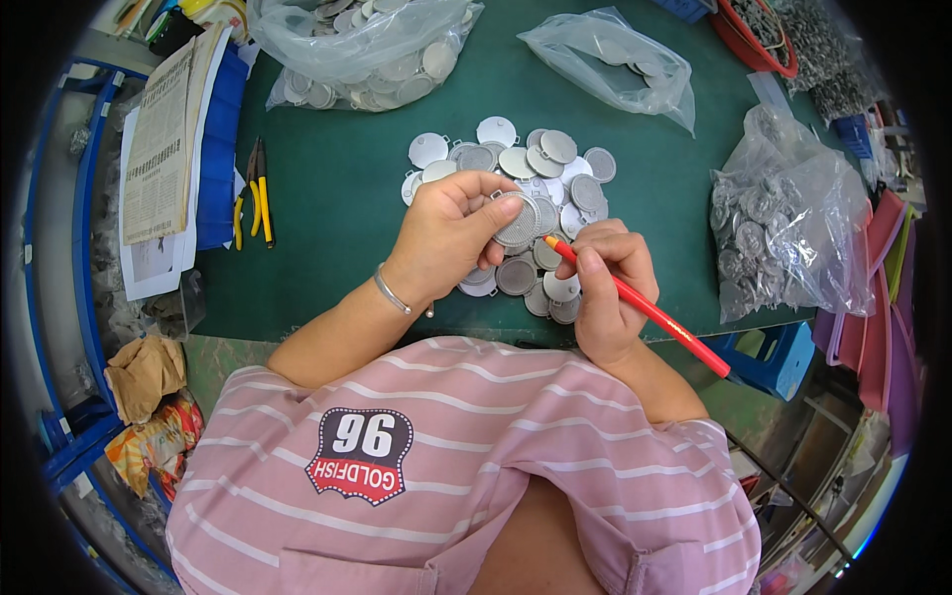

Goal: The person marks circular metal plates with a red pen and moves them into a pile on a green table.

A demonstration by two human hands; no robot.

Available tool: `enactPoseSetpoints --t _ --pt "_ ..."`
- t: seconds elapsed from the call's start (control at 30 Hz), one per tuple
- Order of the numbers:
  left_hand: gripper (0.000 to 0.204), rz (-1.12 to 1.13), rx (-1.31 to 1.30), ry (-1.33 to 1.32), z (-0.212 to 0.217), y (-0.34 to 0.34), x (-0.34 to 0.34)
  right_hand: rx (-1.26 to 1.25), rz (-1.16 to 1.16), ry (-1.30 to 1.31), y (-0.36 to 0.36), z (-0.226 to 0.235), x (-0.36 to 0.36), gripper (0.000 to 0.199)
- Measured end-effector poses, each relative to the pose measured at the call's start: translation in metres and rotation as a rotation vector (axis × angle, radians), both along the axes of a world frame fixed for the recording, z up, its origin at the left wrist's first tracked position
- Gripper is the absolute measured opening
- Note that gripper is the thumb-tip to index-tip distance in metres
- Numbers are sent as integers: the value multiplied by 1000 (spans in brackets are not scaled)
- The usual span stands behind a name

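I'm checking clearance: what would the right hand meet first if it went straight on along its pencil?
Leading with the red pencil, the right hand would probably first meet the round grey disc held in the left hand, though this single view leaves depth unclear.

Light's pretty even on my fingers (625, 252), some glare off the plastic bags (788, 243), but fisheye bends the blue shelf (87, 238) and blacks out the corners.
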State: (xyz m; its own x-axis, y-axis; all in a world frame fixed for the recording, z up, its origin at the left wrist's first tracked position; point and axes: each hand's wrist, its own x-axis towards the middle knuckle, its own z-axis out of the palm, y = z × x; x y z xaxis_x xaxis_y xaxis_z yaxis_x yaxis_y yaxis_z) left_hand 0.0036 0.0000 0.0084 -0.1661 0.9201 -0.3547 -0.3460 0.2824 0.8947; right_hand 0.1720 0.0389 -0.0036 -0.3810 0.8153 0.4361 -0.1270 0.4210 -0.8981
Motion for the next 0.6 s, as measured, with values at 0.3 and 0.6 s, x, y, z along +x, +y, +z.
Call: enactPoseSetpoints --t 0.3,0.6 --pt "15 -19 11 124 4 -2 0 -95 -7 -56 -3 5 -4 6" --pt "16 -33 37 100 4 -4 1 33 -23 -46 1 5 -3 7"
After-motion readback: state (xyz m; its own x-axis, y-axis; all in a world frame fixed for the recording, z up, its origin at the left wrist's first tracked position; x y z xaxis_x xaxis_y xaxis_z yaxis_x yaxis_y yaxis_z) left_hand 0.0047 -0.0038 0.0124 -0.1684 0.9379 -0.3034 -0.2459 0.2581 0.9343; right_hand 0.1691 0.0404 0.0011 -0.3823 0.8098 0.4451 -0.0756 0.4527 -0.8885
